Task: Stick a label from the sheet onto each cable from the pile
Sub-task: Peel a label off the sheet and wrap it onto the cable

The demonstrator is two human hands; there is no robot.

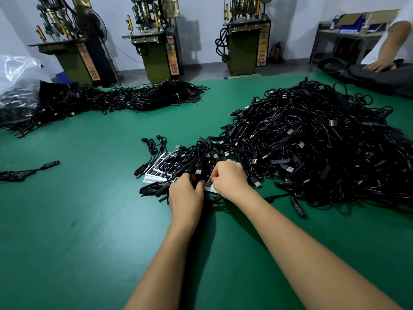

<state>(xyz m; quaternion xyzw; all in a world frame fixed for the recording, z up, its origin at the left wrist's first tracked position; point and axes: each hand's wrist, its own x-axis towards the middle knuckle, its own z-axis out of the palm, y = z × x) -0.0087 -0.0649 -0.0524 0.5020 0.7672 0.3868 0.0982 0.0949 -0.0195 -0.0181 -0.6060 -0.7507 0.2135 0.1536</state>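
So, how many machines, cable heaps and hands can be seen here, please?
Machines at the back wall: 3
Cable heaps: 2
Hands: 3, left hand, right hand, another person's hand
Total: 8

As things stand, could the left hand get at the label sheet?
Probably yes. The label sheet lies just beyond the left hand, though loose cables cover much of it, and that hand already grips a cable.
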